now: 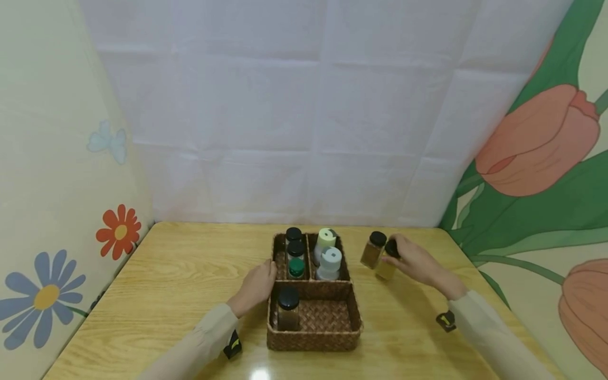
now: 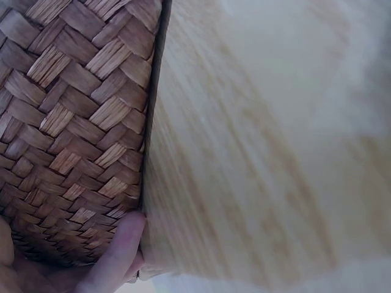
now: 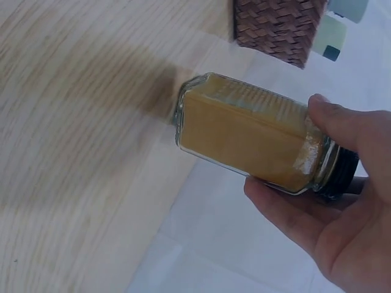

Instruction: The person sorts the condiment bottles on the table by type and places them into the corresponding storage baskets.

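Now the right hand (image 1: pixel 414 258) grips a spice jar (image 3: pixel 250 141) of yellow-brown powder by its black-capped end, just right of centre in the head view, beside another jar (image 1: pixel 373 249) standing on the worktop (image 1: pixel 166 295). Left hand (image 1: pixel 256 287) rests against the woven basket (image 1: pixel 332 338) wall, fingers touching it, mid-frame.

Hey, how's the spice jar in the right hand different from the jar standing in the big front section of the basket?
The held jar sits outside the basket, gripped near its cap by the right hand; the front jar stands inside it, untouched. The held jar's powder is yellow-ochre, while the front jar's contents look darker brown. The held jar appears tilted; the front jar stands upright. Both are clear jars with black caps.
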Demonstrator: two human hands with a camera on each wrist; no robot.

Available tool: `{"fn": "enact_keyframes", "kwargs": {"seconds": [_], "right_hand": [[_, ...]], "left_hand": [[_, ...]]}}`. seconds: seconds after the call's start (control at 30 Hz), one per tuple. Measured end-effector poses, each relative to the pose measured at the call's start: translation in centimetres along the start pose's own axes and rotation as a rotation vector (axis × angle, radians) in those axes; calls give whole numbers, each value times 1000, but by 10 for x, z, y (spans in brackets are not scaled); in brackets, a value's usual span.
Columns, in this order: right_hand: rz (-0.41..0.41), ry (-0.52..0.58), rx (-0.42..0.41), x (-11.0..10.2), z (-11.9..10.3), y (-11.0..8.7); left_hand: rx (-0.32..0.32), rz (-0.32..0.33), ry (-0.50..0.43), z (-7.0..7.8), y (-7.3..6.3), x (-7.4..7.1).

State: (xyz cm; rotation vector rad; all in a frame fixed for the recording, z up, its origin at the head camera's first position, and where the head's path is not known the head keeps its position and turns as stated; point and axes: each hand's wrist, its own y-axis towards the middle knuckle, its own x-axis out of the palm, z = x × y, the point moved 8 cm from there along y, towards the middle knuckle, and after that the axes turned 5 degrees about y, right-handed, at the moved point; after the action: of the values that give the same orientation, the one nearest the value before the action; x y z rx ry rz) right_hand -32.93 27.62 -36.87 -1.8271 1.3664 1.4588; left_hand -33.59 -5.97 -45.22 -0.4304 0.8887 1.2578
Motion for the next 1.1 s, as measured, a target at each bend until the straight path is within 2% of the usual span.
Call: {"fn": "enact_keyframes", "kwargs": {"seconds": [0.17, 0.43, 0.63, 0.73, 0.8, 0.97, 1.1], "right_hand": [[-2, -1, -9, -4, -6, 0], [-12, -2, 8, -5, -14, -3], [15, -41, 14, -9, -20, -5], [12, -60, 22, -10, -23, -6], [9, -61, 25, -10, -25, -7], [3, -56, 16, -10, -32, -5], [9, -63, 0, -13, -39, -4]], "left_hand": [[6, -1, 6, 1, 1, -1], [61, -23, 53, 4, -1, 1], [41, -24, 39, 1, 0, 2], [33, -19, 32, 0, 0, 2], [50, -17, 48, 1, -1, 3], [28, -21, 40, 0, -2, 3], [81, -27, 111, 4, -3, 3]]}}
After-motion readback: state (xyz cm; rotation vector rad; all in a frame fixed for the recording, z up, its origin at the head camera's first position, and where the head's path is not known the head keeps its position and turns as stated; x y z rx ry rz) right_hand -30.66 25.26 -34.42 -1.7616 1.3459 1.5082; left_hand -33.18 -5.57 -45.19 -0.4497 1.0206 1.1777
